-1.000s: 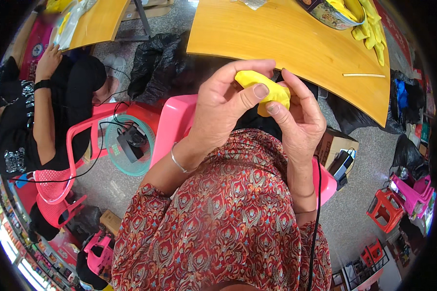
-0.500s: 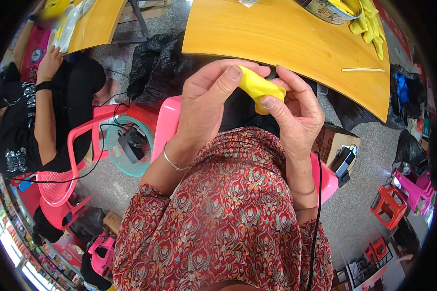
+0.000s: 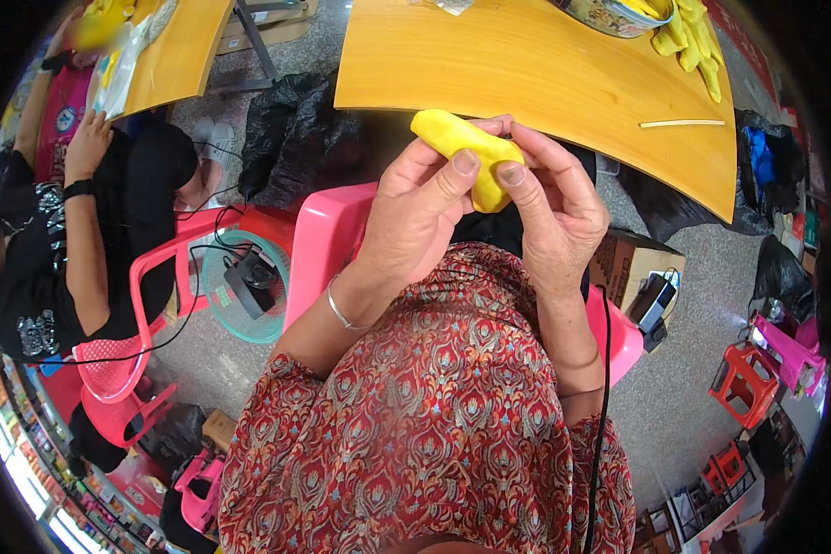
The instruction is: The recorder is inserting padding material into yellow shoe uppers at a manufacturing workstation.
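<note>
Over there, a curved yellow piece point(image 3: 471, 138) sits between the fingers of the left hand point(image 3: 406, 212) and the right hand point(image 3: 560, 217). Ahead of the fingers stretches a yellow-brown wooden table point(image 3: 526, 69); on it, ahead and to their right, lies a thin pale stick point(image 3: 681, 123), with a round patterned tin point(image 3: 609, 18) farther off. Left of the fingers, a round turquoise mesh basket point(image 3: 222, 309) holds a black boxy device point(image 3: 252, 284).

The left hand point(image 3: 411, 212), its left forearm point(image 3: 321, 331) angling toward one o'clock, is facing the right hand point(image 3: 565, 217), its right forearm point(image 3: 577, 346) pointing toward 12, with fingers point(image 3: 560, 164) bending and thumb tips point(image 3: 511, 174) just apart.
</note>
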Demonstrator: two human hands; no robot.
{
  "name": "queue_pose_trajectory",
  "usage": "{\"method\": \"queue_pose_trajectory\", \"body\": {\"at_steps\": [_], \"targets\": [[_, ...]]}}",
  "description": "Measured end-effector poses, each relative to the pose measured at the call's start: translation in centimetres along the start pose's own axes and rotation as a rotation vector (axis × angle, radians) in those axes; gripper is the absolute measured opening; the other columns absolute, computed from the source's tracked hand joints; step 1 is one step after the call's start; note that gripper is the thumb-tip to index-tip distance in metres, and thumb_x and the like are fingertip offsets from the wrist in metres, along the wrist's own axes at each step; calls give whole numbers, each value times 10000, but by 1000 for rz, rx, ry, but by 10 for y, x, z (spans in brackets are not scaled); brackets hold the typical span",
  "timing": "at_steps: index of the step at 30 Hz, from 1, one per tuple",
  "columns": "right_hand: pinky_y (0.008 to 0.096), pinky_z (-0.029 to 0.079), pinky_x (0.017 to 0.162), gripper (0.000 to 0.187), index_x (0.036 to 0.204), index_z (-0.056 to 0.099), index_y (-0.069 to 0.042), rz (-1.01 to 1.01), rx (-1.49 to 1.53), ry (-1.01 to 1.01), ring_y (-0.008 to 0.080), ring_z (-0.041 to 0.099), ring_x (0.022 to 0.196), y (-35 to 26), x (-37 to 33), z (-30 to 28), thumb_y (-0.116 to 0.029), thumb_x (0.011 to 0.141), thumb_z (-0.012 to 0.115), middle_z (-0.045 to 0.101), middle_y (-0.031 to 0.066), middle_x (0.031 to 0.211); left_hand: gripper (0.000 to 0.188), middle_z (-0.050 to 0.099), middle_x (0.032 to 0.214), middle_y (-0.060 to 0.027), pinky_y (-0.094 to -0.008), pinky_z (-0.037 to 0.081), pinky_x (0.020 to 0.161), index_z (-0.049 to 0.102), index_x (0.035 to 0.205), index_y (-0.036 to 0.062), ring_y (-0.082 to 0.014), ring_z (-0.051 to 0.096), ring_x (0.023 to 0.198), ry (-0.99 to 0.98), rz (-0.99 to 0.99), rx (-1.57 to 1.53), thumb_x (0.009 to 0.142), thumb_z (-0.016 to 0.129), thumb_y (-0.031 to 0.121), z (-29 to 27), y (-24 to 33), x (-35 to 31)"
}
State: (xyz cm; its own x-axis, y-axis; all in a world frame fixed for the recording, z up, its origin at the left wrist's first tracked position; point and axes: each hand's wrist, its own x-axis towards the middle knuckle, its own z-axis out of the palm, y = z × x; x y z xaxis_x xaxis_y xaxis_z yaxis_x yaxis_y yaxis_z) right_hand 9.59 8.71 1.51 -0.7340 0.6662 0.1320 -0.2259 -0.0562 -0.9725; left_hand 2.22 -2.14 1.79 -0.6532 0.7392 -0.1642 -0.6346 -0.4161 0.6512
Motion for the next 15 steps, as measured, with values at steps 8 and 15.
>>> {"method": "queue_pose_trajectory", "body": {"at_steps": [8,15], "targets": [[240,501,832,377,1209,591,57,-53,-181,-47,118,630,923,-1,4,-2,16,845,682,691,105,1027,331,552,1264,-100,-385,473,954,533,1255,-5,-196,541,1147,30,-32,-65,973,545,167,6,3,5],[266,512,840,436,1279,534,45,65,-22,-131,136,628,953,8,11,-16,39,859,653,668,108,1043,375,543,1274,-122,-411,417,1013,535,1246,-8,-220,524,1164,69,-95,-189,972,551,247,2,7,16]]}}
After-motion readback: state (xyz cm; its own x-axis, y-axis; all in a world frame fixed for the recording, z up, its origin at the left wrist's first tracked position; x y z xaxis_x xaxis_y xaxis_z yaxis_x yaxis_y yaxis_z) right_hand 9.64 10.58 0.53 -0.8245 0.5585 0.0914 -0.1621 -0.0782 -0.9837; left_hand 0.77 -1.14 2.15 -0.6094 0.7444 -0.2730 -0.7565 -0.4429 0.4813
